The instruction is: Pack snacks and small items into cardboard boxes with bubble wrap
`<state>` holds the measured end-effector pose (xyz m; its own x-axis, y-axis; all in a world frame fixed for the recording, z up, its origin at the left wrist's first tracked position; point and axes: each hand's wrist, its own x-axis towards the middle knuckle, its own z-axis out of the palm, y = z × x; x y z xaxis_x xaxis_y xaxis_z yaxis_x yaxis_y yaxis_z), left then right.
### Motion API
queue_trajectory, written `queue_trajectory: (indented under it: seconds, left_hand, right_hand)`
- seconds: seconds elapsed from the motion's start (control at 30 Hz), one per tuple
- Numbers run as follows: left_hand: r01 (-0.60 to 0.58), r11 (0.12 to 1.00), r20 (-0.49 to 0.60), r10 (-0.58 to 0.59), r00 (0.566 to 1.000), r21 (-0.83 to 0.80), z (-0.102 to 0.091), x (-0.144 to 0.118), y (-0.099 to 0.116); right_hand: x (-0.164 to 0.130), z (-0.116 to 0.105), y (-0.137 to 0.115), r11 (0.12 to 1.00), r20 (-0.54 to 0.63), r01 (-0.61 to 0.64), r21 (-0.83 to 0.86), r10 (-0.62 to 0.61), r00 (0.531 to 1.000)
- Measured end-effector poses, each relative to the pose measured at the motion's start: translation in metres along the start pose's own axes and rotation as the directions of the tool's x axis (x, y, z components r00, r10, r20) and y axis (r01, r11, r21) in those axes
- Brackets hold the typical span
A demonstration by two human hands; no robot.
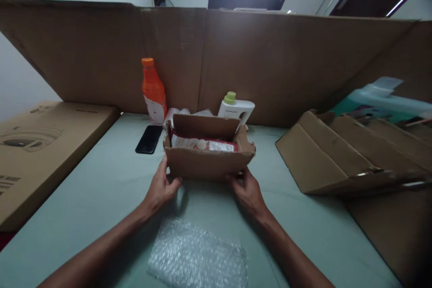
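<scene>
A small open cardboard box [205, 165] is held between my two hands at the middle of the table. My left hand [162, 185] grips its lower left corner, thumb on the near side. At the lower right corner my right hand [248, 190] grips it the same way. Most of the fingers are hidden behind or under the box. Inside lies a red and white package [202, 144], its print too blurred to read. Between my forearms, close to me, a sheet of bubble wrap [199, 254] lies flat on the table.
Behind the box stand an orange bottle [154, 92] and a white bottle with a green cap [236, 109]. A black phone [149, 139] lies at the left. A large flat carton [50, 144] is far left; cardboard boxes [324, 157] and a teal bottle [378, 99] fill the right.
</scene>
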<state>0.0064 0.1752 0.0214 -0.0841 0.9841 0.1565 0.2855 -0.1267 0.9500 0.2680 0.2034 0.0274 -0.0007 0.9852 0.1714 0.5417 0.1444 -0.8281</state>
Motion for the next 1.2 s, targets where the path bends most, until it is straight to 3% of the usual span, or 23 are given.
queue_trajectory:
  seconds: [0.07,0.13,0.2,0.3,0.4,0.53,0.6,0.7,0.83,0.9,1.0,1.13,1.2]
  left_hand:
    - [-0.004,1.000,-0.012,0.004,1.000,0.019,-0.005,0.008,0.002]
    - [-0.003,0.992,-0.007,0.003,1.000,0.122,-0.020,-0.006,-0.003]
    - [-0.041,0.954,0.054,0.027,0.998,0.297,-0.042,-0.035,-0.010]
    - [-0.163,0.825,0.192,0.068,0.979,0.542,-0.067,-0.086,-0.019]
    - [-0.244,0.712,0.246,0.103,0.964,0.659,-0.066,-0.126,-0.028]
    - [-0.333,0.685,0.237,0.235,0.943,0.648,-0.046,-0.147,-0.033]
    - [-0.400,0.705,0.257,0.306,0.917,0.586,-0.044,-0.144,-0.031]
    - [-0.493,0.700,0.278,0.408,0.870,0.517,-0.043,-0.114,-0.028]
    - [-0.554,0.617,0.340,0.438,0.832,0.559,-0.013,-0.055,-0.016]
    - [-0.564,0.585,0.383,0.413,0.826,0.583,0.002,-0.044,-0.006]
    - [-0.588,0.623,0.443,0.394,0.805,0.516,-0.005,-0.068,0.006]
    - [-0.571,0.749,0.589,0.305,0.748,0.337,-0.036,-0.143,0.025]
    - [-0.554,0.773,0.650,0.253,0.716,0.308,-0.039,-0.177,0.030]
  right_hand:
    - [0.006,-0.003,0.006,0.998,0.002,0.015,0.056,-0.015,1.000]
    - [-0.009,-0.012,0.017,0.997,0.012,0.027,0.066,-0.028,1.000]
    - [-0.040,-0.025,0.027,0.999,0.073,0.038,-0.021,-0.037,0.997]
    - [-0.093,-0.040,0.032,0.970,0.263,0.126,-0.207,-0.069,0.962]
    - [-0.133,-0.036,0.026,0.905,0.349,0.267,-0.331,-0.146,0.926]
    - [-0.166,-0.018,0.012,0.875,0.271,0.362,-0.322,-0.281,0.921]
    - [-0.181,-0.013,0.006,0.910,0.221,0.323,-0.259,-0.270,0.937]
    - [-0.204,-0.010,-0.003,0.977,0.164,0.154,-0.149,-0.129,0.978]
    - [-0.219,-0.005,-0.018,1.000,0.269,0.016,0.000,-0.016,0.963]
    - [-0.220,-0.004,-0.025,0.999,0.323,-0.011,0.036,-0.002,0.946]
    - [-0.217,-0.006,-0.031,0.992,0.375,-0.097,0.078,0.061,0.925]
    - [-0.208,-0.009,-0.029,0.952,0.438,-0.267,0.147,0.180,0.881]
    - [-0.205,-0.011,-0.027,0.924,0.472,-0.346,0.162,0.235,0.850]
